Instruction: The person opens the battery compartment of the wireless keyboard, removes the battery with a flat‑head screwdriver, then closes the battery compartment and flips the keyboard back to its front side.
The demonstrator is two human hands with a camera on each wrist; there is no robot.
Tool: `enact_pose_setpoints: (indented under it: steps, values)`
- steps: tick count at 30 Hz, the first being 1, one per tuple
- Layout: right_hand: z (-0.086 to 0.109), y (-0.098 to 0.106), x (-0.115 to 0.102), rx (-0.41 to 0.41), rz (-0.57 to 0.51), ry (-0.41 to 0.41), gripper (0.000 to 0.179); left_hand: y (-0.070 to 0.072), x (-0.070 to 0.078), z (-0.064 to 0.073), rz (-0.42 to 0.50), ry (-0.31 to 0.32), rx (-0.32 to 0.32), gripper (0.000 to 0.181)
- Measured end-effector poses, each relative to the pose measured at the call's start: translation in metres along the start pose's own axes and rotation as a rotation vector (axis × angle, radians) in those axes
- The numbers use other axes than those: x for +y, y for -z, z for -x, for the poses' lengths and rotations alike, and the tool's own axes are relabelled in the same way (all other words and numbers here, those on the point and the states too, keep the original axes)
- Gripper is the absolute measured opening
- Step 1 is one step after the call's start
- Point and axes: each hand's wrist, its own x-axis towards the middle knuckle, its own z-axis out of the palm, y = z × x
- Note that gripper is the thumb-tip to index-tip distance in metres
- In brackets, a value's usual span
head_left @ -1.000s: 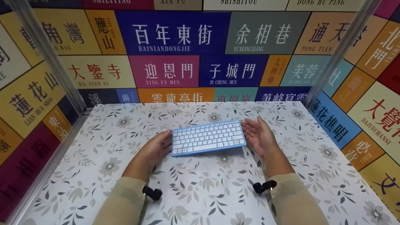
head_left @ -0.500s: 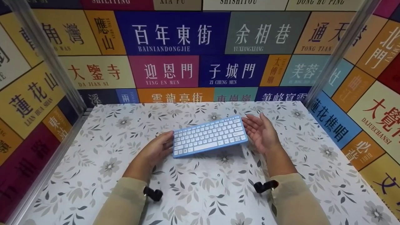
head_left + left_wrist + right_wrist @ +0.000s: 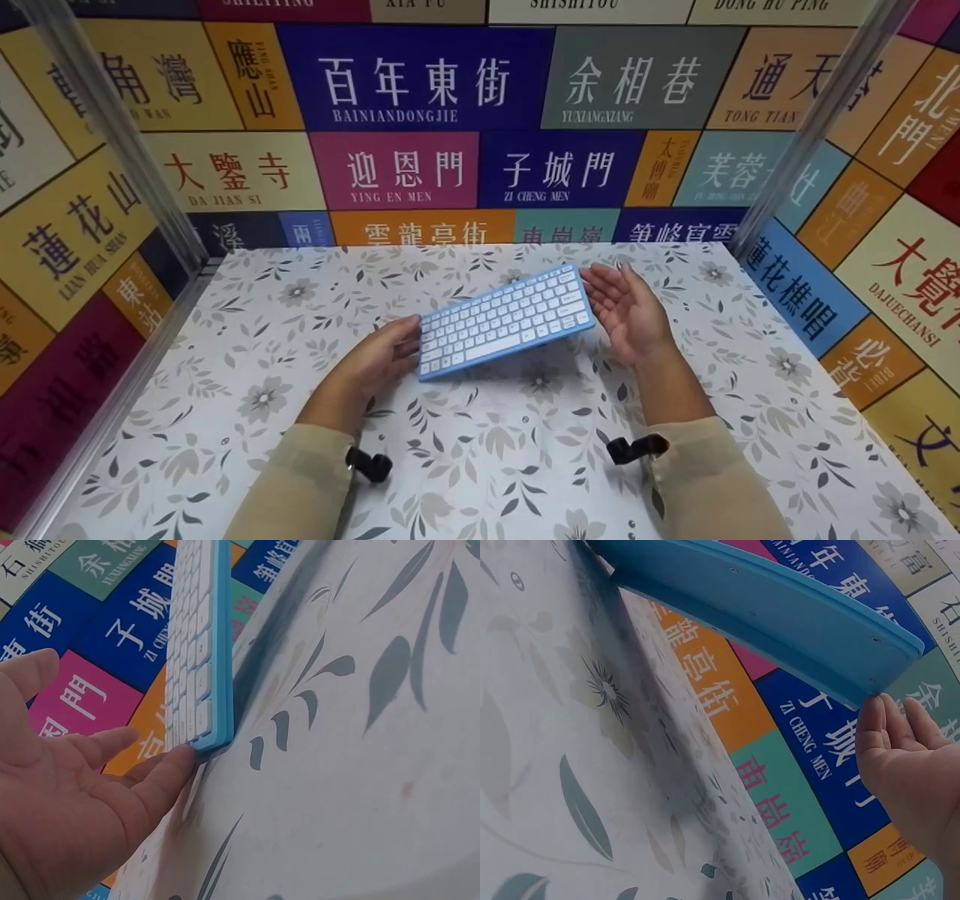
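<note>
A small light-blue keyboard [image 3: 506,321] with white keys is held at a slant, its right end raised higher than its left. My left hand [image 3: 375,356] touches its left end with the fingertips; in the left wrist view the fingers [image 3: 161,784] reach the lower corner of the keyboard [image 3: 222,660], thumb apart. At the raised right end, my right hand [image 3: 630,319] has its palm turned inward. The right wrist view shows the plain blue underside of the keyboard [image 3: 780,607] and the fingertips [image 3: 871,706] of that hand at its corner, fingers loosely bent.
A white table [image 3: 480,457] with a grey leaf and flower print lies under both hands. Behind it stands a wall [image 3: 412,79] of coloured sign panels. Clear upright posts [image 3: 810,127] mark the corners. Black clips [image 3: 369,465] hang at the sleeve cuffs.
The keyboard's right end has risen with my right hand, so its slant has grown. Its left end has shifted slightly right and down, my left hand staying against it.
</note>
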Motion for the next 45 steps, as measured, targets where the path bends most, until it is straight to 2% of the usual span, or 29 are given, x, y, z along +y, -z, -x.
enact_pose_setpoints:
  steps: [10,17,23,28,33,40,45]
  values:
    - [0.007,-0.013,-0.006,-0.014,-0.023,0.043,0.068,-0.002,-0.001,0.0,0.002,0.005,-0.008,0.072]
    - [0.01,-0.021,-0.01,-0.022,-0.053,0.061,0.056,-0.003,0.0,0.001,0.019,0.016,0.019,0.063]
    - [0.008,-0.031,-0.013,0.004,-0.061,0.06,0.052,-0.004,-0.002,-0.001,0.052,-0.003,-0.021,0.063]
    - [0.004,-0.039,-0.019,0.013,-0.025,0.033,0.053,-0.004,-0.001,0.001,0.074,-0.01,-0.045,0.063]
    - [0.001,-0.048,-0.025,0.024,-0.006,0.011,0.055,-0.004,0.001,0.005,0.046,-0.007,-0.063,0.069]
    - [-0.006,-0.058,-0.028,-0.013,-0.027,0.021,0.056,-0.005,0.001,0.006,0.036,0.012,-0.079,0.071]
    - [-0.011,-0.065,-0.029,0.03,-0.033,0.02,0.049,-0.008,-0.001,0.005,0.022,0.017,-0.102,0.071]
